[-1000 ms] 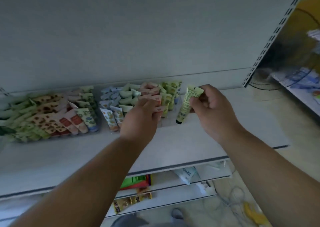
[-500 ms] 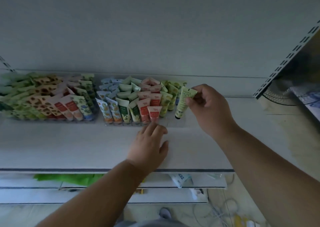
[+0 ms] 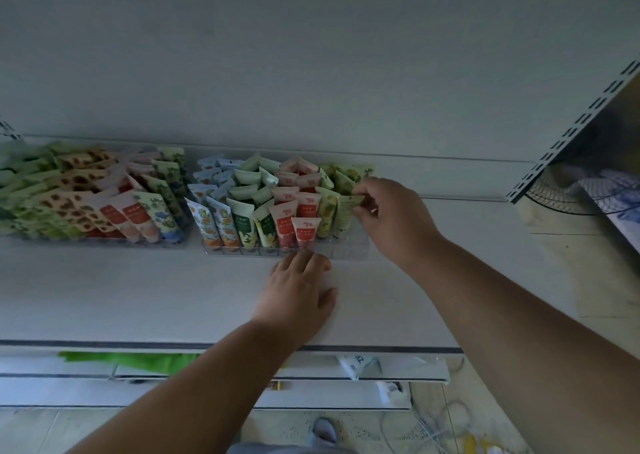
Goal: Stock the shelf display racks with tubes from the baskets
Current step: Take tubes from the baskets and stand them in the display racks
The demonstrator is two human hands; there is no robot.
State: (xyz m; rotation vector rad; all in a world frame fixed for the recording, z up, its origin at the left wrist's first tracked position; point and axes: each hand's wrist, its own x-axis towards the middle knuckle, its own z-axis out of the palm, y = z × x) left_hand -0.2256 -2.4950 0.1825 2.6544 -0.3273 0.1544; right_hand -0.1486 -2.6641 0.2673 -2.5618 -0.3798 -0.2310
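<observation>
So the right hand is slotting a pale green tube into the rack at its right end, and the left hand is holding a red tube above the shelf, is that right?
Not quite. The left hand holds no tube: in the head view it rests flat on the shelf, fingers straight, just in front of the clear rack. The rest stands: the right hand pinches the pale green tube at the rack's right end.

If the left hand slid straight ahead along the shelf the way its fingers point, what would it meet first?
Probably the clear display rack's front wall, right ahead of the left hand, with the red tube standing just behind it; the remaining gap is unclear.
</observation>
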